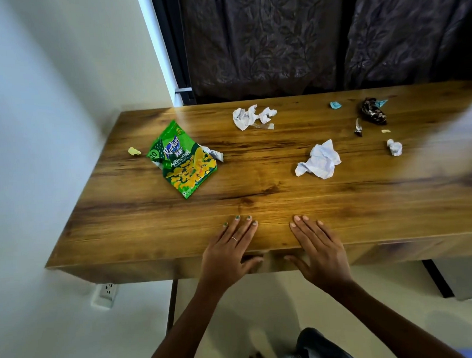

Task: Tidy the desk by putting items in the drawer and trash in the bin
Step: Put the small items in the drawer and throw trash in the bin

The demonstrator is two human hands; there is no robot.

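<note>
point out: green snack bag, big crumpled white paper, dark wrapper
green snack bag [184, 160]: head view, middle of its printed front
big crumpled white paper [320, 160]: head view, centre of the wad
dark wrapper [372, 111]: head view, middle of the crumple

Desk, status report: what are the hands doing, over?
Left hand, right hand flat on desk edge, holding nothing. Chip bag, crumpled paper untouched. Nothing in the way.

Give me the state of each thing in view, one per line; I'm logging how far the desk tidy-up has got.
Left hand: flat on the desk edge, fingers straight, holding nothing.
Right hand: the same.
Green snack bag: torn open, lying flat.
Large crumpled paper: lying on the desk.
Torn crumpled paper: on the desk.
Small paper ball: on the desk.
Dark wrapper: crumpled.
</note>
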